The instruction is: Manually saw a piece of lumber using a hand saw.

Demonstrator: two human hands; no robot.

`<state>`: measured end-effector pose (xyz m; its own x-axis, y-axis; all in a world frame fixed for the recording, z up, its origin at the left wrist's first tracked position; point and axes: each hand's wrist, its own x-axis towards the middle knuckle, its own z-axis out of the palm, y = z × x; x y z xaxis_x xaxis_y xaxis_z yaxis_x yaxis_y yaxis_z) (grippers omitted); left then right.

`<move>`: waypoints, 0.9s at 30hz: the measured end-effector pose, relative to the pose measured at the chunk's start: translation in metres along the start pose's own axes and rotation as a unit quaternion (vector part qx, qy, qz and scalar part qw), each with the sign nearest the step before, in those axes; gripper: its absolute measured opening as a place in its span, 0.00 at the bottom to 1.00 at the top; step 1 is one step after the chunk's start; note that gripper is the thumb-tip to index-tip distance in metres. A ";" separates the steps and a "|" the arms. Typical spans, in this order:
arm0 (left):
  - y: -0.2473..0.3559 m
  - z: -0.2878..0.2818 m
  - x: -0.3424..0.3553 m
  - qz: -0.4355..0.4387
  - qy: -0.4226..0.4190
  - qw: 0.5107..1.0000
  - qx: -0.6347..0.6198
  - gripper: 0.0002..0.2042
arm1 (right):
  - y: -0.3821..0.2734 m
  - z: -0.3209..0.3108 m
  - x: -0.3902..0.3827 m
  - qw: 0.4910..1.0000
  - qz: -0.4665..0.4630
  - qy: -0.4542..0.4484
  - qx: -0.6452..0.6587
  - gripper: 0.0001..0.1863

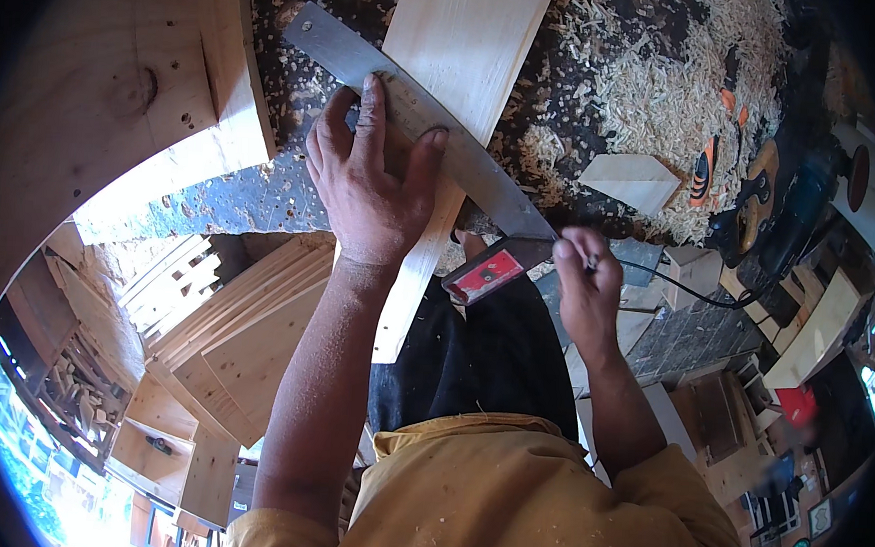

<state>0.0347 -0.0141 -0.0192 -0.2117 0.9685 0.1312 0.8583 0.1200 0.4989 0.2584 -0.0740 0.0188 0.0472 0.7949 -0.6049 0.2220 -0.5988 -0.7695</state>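
Observation:
A try square with a long steel blade (pixel 493 189) and a red-faced stock (pixel 487 275) lies slantwise across a pale wooden board (pixel 463 24). My left hand (pixel 373 174) presses on the blade with its fingers spread, thumb and forefinger on the metal. Beside the blade's near right end, my right hand (pixel 589 283) is closed in a pinch. A small dark end shows between its fingers, too little to name. The stock hangs past the board's right side, over my dark trousers. The board runs from the workbench (pixel 292 189) toward my lap.
Wood shavings (pixel 660 82) cover the bench's right side, around a pointed wood offcut (pixel 632 180). An orange-and-black tool handle (pixel 703 171), a wooden-handled saw (pixel 759 188) and a corded teal power tool (pixel 807 216) lie farther right. A large wooden panel (pixel 99 72) stands left; stacked boards (pixel 244 332) lie below.

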 end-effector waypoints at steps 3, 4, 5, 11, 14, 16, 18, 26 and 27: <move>0.000 -0.001 -0.001 -0.004 -0.005 1.000 0.010 0.33 | -0.005 -0.017 -0.004 0.975 -0.198 0.036 -0.097 0.09; 0.000 -0.001 0.000 -0.005 -0.006 1.000 0.008 0.33 | -0.012 -0.022 0.000 0.947 -0.289 0.037 -0.132 0.09; 0.001 -0.002 0.000 -0.007 -0.007 1.000 0.007 0.34 | -0.026 -0.024 0.003 0.926 -0.342 0.039 -0.155 0.09; 0.002 -0.002 0.001 -0.012 -0.010 1.000 0.003 0.35 | -0.079 -0.011 0.034 0.974 -0.222 -0.033 -0.028 0.08; 0.000 -0.003 0.000 -0.017 -0.009 1.000 0.005 0.35 | -0.087 0.010 0.060 0.950 -0.283 -0.085 -0.097 0.07; 0.002 -0.003 0.000 -0.014 -0.001 1.000 -0.002 0.35 | -0.089 0.023 0.072 0.938 -0.313 -0.103 -0.107 0.07; 0.003 -0.003 0.000 -0.012 0.005 1.000 -0.006 0.35 | -0.088 0.037 0.081 0.928 -0.340 -0.083 -0.125 0.06; 0.004 -0.007 0.001 -0.023 -0.014 1.000 -0.013 0.34 | -0.108 0.076 0.117 0.850 -0.481 -0.080 -0.198 0.07; 0.004 -0.008 0.001 -0.027 -0.020 0.999 -0.017 0.34 | -0.108 0.081 0.119 0.857 -0.471 -0.082 -0.193 0.07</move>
<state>0.0341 -0.0142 -0.0103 -0.2373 0.9689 0.0694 0.8301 0.1652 0.5325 0.1613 0.0776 0.0134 -0.4606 0.8642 0.2027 0.3939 0.4036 -0.8258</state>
